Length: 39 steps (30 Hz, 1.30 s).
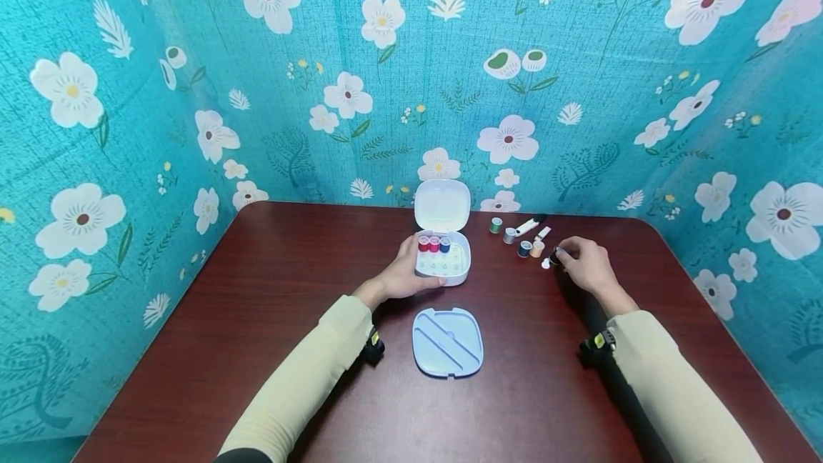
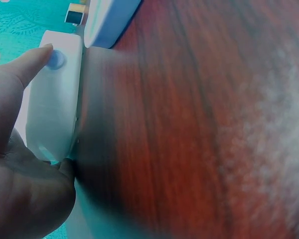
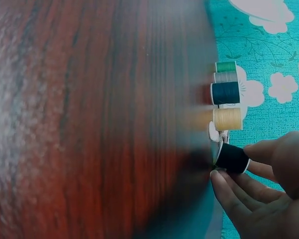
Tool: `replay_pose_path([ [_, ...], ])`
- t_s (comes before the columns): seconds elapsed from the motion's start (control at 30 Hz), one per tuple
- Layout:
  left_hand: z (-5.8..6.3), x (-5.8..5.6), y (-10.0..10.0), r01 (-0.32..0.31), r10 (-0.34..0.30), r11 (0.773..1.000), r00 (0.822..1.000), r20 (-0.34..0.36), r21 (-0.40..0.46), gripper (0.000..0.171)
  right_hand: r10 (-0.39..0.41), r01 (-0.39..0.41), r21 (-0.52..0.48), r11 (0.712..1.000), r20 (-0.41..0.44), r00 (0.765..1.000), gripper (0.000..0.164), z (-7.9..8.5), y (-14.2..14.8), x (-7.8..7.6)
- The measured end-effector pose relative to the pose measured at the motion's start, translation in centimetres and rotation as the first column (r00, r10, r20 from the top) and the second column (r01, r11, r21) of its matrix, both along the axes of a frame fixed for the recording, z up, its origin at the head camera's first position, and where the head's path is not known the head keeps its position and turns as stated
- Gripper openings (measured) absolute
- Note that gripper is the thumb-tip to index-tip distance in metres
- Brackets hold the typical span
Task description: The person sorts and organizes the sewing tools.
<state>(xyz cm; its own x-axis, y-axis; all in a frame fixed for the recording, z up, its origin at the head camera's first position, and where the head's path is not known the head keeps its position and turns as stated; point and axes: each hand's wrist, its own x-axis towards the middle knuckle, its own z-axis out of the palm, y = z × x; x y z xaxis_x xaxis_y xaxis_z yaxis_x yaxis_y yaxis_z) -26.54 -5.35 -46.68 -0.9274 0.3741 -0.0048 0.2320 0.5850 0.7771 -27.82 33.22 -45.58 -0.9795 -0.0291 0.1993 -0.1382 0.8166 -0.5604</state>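
Observation:
My left hand point(image 1: 403, 271) grips the near left corner of a small white plastic box point(image 1: 458, 277), its thumb along the front wall. The box's lid point(image 1: 442, 204) stands raised at the back. Inside, a red spool point(image 1: 424, 244), a pink spool point(image 1: 434, 244) and a blue spool point(image 1: 446, 244) stand in a row over a pegged base. Over at the right, my right hand point(image 1: 585, 263) pinches a black thread spool point(image 3: 232, 158) between thumb and fingers; it looks tilted in the right wrist view. Beside it stands a beige spool point(image 3: 227, 119).
A light blue tray point(image 1: 448, 343) with a diagonal groove lies in front of the box. Green point(image 1: 496, 225), grey point(image 1: 510, 236) and dark blue point(image 1: 524, 249) spools stand between box and right hand, near a white-handled tool point(image 1: 527, 227). Flowered cloth point(image 1: 398, 91) hangs behind the table.

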Motion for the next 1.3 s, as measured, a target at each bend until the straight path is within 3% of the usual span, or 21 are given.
replay_pose_path([
  [0.2, 0.0, -0.1, 0.0, -0.001, 0.001, 1.0, 1.0, 0.003, -0.006, 0.114, 0.021, -0.017, -0.124, 0.992, 0.036, 0.999, 0.024, -0.1, 0.2, 0.3],
  [0.4, -0.2, -0.2, 0.0, -0.009, 0.01, 1.0, 1.0, 0.016, -0.027, 0.118, 0.04, -0.028, -0.176, 0.984, 0.064, 0.997, 0.025, 0.1, 0.3, 0.7],
  [0.93, 0.1, 0.1, 0.0, -0.014, 0.014, 1.0, 0.999, 0.04, -0.021, 0.119, 0.09, -0.071, -0.189, 0.979, 0.091, 0.992, 0.026, 0.8, -1.5, 1.4],
  [1.3, 0.1, 0.0, 0.1, -0.008, 0.008, 1.0, 1.0, 0.019, -0.011, 0.116, 0.144, -0.125, -0.218, 0.968, 0.071, 0.987, 0.027, 1.5, -3.0, 1.6],
])
